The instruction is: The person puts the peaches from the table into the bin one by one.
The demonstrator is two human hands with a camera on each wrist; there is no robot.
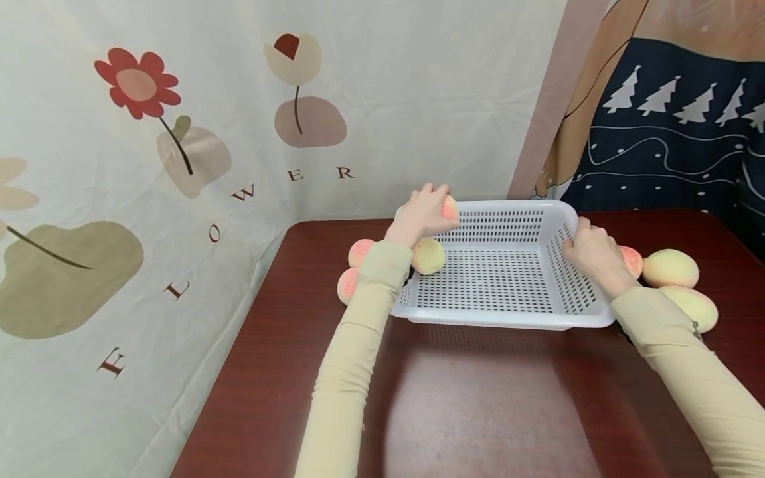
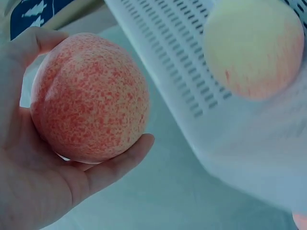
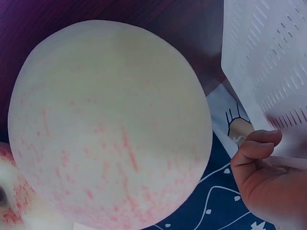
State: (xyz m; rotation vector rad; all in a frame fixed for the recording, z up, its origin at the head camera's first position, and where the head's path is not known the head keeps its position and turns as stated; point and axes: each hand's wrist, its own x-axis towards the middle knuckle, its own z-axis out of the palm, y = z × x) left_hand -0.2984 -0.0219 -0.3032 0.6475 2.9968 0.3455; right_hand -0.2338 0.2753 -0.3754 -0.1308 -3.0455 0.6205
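Note:
My left hand (image 1: pixel 421 214) grips a red-speckled peach (image 2: pixel 91 98), its thumb and fingers spread round the fruit. It is over the back left corner of a white perforated plastic basket (image 1: pixel 484 318). A yellowish peach (image 1: pixel 428 256) lies inside the basket at its left end. At the opposite end, my right hand (image 1: pixel 597 255) holds the basket's right rim, thumb and fingers curled at the edge in the right wrist view. A large pale peach (image 3: pixel 110 124) fills much of that view, close beside the right hand.
Two pinkish peaches (image 1: pixel 348 285) sit on the dark red table (image 1: pixel 287 372) left of the basket, partly behind the left sleeve. Right of it are a reddish peach (image 1: pixel 631 261) and two pale ones (image 1: pixel 671 268). A flower-printed curtain (image 1: pixel 418 86) hangs behind the table.

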